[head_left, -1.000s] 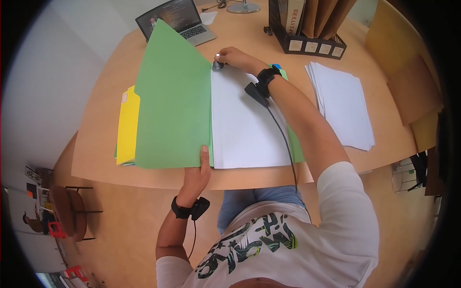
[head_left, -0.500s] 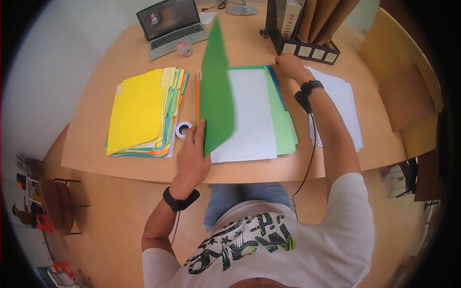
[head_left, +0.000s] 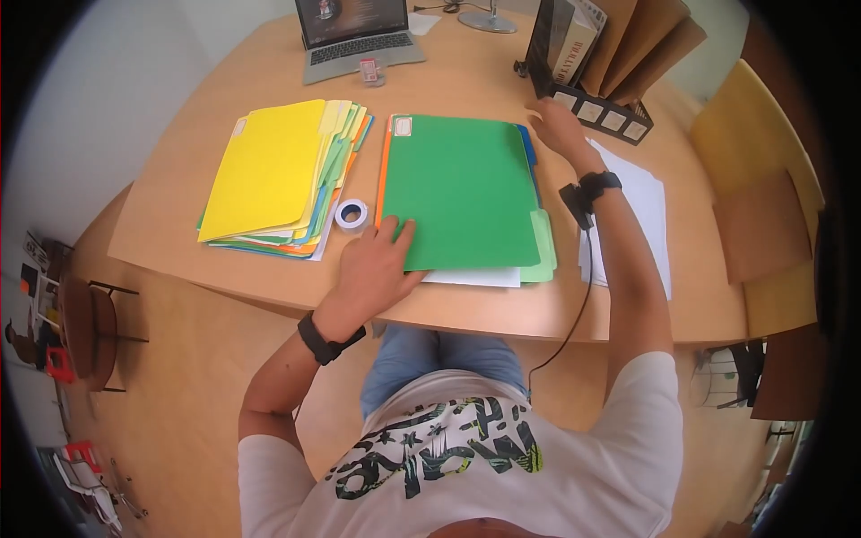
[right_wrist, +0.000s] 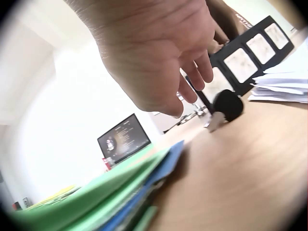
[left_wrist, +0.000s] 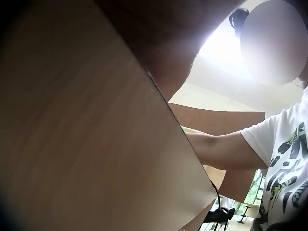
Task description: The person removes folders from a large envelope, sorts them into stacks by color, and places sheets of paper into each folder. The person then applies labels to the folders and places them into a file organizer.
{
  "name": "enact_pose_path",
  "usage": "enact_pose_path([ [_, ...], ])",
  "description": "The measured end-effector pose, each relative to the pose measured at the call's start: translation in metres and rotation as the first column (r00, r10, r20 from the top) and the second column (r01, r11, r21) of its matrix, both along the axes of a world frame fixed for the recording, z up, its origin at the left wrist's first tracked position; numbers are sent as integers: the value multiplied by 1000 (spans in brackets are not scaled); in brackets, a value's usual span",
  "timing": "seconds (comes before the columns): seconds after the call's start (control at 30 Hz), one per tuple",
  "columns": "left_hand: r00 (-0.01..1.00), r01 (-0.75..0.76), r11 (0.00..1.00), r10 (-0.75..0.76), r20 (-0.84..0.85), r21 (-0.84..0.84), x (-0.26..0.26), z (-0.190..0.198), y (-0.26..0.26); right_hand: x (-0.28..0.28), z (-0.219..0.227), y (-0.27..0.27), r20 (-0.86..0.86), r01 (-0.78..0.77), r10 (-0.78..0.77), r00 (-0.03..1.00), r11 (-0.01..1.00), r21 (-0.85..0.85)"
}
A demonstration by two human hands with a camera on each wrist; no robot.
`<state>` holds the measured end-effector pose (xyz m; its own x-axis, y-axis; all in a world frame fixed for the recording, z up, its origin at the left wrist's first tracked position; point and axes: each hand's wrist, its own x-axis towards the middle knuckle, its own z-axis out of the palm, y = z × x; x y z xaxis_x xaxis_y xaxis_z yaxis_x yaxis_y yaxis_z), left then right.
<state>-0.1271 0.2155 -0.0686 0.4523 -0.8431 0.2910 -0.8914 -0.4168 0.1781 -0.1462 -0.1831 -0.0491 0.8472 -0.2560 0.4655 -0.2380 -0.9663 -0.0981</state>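
A closed green folder (head_left: 466, 193) with a label in its upper left corner lies on a pile of folders and white paper. My left hand (head_left: 372, 273) rests on its lower left corner, fingers spread over the cover. Beyond the pile's upper right corner, next to the black organizer (head_left: 605, 112), is my right hand (head_left: 563, 134). In the right wrist view the right hand (right_wrist: 154, 57) has loosely bent fingers holding nothing. Just beyond these fingertips, a small black rounded object (right_wrist: 227, 106) with a metal end sits on the table. The left wrist view shows mostly the table's underside.
Left of the green folder stands a stack of folders topped by a yellow one (head_left: 269, 166), with a white tape roll (head_left: 352, 215) between. A laptop (head_left: 359, 45) and a small red-and-clear box (head_left: 369, 72) are at the back. Loose white sheets (head_left: 641, 215) lie under my right forearm.
The green cover, standing raised earlier, has swung down flat over the paper under my left hand. My right hand moved from the pile's top edge to the right and let go of the black object.
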Motion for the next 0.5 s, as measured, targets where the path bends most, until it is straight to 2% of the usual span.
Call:
enact_pose_path([
  [0.07, 1000, -6, 1000, 6, 8, 19, -2, 2, -2, 18, 21, 35, -32, -188, 199, 980, 959, 212],
  [0.1, 1000, -8, 1000, 8, 13, 30, -3, 3, -3, 24, 37, 63, -103, -274, 309, 946, 926, 258],
  [0.13, 1000, -8, 999, 8, 18, 43, -3, 4, -4, 29, 46, 92, -164, -352, 415, 895, 882, 312],
  [0.2, 999, 13, 1000, -14, 42, 22, 0, 5, -1, 44, 43, 129, -240, -573, 650, 721, 754, 321],
  [0.27, 996, 8, 999, -4, 83, -39, 9, 6, 2, 50, 52, 170, -424, -536, 709, 563, 704, 465],
  [0.33, 990, -25, 990, 43, 134, -139, 30, 8, 10, 65, 44, 190, -481, -552, 696, 534, 717, 424],
  [0.37, 984, -82, 992, 96, 149, -99, 37, 10, 14, 70, 38, 198, -511, -562, 688, 516, 722, 405],
  [0.43, 961, -203, 979, 204, 185, -28, 49, 13, 21, 73, 26, 212, -393, -528, 681, 617, 730, 434],
  [0.5, 979, -183, 983, 183, 86, -13, 60, 7, 25, 74, 12, 222, -274, -515, 683, 677, 706, 487],
])
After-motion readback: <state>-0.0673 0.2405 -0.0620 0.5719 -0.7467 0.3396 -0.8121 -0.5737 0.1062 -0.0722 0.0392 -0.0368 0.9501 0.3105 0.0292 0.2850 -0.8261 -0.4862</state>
